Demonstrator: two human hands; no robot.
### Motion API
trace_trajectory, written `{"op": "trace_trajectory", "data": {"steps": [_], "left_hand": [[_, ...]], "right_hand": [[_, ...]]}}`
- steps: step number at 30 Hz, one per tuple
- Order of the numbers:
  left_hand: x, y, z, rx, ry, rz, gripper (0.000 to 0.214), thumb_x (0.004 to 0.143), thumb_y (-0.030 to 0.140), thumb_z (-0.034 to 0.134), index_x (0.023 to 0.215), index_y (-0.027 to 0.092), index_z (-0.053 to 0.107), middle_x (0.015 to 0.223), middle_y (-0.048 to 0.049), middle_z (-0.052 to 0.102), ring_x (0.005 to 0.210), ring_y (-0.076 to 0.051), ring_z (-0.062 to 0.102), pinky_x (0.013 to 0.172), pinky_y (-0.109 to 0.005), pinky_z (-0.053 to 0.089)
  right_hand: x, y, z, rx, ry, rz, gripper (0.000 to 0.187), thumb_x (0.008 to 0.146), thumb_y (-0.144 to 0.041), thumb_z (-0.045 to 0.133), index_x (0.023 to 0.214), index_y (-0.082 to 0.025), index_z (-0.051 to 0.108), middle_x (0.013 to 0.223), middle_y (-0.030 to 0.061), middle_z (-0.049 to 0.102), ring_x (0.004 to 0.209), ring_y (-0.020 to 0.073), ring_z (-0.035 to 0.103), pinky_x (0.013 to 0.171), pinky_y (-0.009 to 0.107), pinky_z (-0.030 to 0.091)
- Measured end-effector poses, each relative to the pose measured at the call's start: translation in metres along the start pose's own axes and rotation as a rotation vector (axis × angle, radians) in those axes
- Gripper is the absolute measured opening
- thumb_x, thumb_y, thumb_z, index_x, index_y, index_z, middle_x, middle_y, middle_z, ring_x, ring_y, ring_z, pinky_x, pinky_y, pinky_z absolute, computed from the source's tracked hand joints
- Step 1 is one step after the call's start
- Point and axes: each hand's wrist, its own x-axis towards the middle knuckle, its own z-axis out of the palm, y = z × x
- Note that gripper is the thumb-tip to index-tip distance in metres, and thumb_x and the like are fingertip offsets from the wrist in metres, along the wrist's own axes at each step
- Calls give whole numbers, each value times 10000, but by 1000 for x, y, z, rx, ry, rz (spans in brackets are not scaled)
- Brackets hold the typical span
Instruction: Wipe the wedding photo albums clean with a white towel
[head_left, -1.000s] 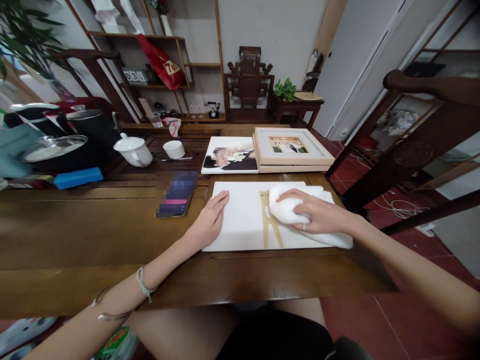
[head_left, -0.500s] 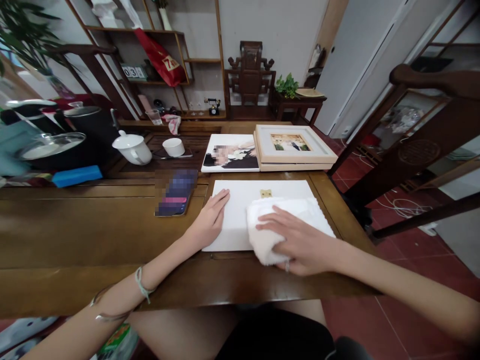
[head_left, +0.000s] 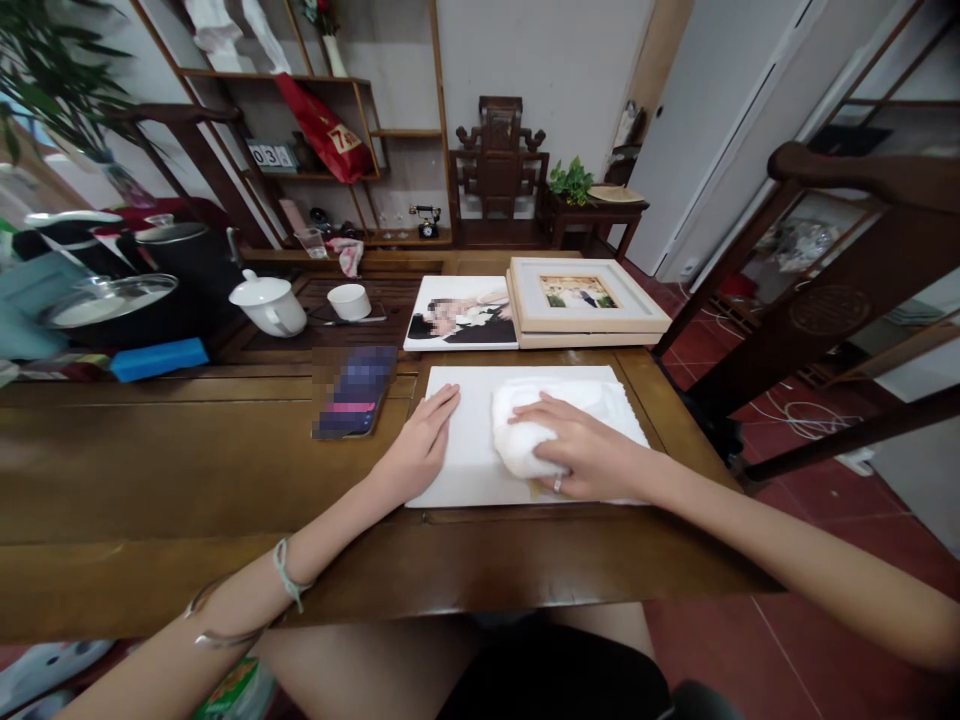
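Observation:
A white board (head_left: 474, 450) lies face down on the wooden table (head_left: 187, 470), its gold stand mostly covered. My right hand (head_left: 581, 450) presses a bunched white cloth (head_left: 525, 435) onto the board's middle, fingers curled over the cloth. My left hand (head_left: 420, 445) lies flat on the board's left edge, fingers stretched out, holding nothing. A ring shows on my right hand.
A phone (head_left: 354, 390) lies left of the board. Behind it are a photo print (head_left: 461, 312) and a framed picture (head_left: 581, 298). A white teapot (head_left: 268, 303), cup (head_left: 349, 300), pots and a blue box (head_left: 157, 358) stand at left. Wooden chair backs rise at right.
My right hand swept the cloth from the board's right side down to its near edge, then back up to the middle. My left hand stayed on the left edge.

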Motion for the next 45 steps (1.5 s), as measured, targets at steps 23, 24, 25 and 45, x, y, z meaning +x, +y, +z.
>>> {"op": "trace_trajectory", "data": {"steps": [23,24,25,45], "left_hand": [[1,0,0,-3,-10,-13,492,915,223,301,1379,113,424,1469,-136,384,1385,-255,305,1149,-473,237],[1,0,0,-1,-11,-12,491,914,221,302,1376,108,426,1468,-139,385,1386,-255,304,1150,-472,235],[1,0,0,1,-9,-8,490,913,218,303,1373,103,429,1466,-142,388,1385,-254,306,1151,-470,234],[1,-1,1,0,-7,11,472,919,218,280,1342,104,455,1458,-145,393,1379,-261,314,1146,-475,243]], "right_hand": [[51,42,8,-120,2,47,290,887,-380,516,922,-168,710,1302,179,536,1260,317,426,1025,571,291],[51,38,8,-130,-22,38,310,896,-387,500,924,-163,711,1323,182,520,1287,325,397,1033,578,277],[49,32,7,-141,-46,26,323,901,-388,491,916,-154,713,1332,186,513,1303,334,376,1037,583,270],[73,9,11,-220,-177,105,289,881,-330,512,1020,-142,681,1292,186,531,1264,353,391,986,566,325]]}}
